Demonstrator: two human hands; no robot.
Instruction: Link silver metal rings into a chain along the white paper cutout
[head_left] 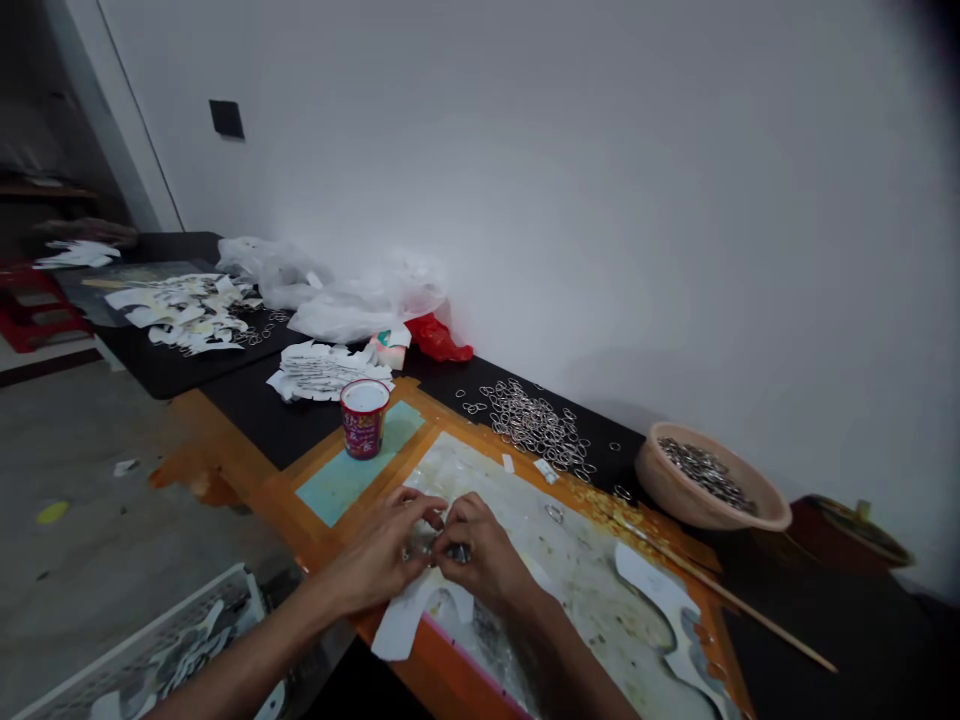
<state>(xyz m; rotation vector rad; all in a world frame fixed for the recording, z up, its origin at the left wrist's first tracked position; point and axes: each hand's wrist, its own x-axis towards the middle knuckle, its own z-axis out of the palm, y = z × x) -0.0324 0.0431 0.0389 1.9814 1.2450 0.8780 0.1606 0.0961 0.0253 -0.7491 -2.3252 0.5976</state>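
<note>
Head view: metal ring (458, 552) between left fingers (420, 510) and right fingers (469, 515).

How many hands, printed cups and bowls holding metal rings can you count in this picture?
Hands, left hand and right hand: 2
Printed cup: 1
Bowl: 1
Total: 4

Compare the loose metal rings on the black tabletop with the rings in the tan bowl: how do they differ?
The loose metal rings lie directly on the black tabletop, while the bowl rings sit inside the tan bowl. The loose metal rings form an open scatter with strays; the bowl rings pack into a dense heap. The loose metal rings look brighter, the bowl rings darker grey. Both are small metal rings.
</note>
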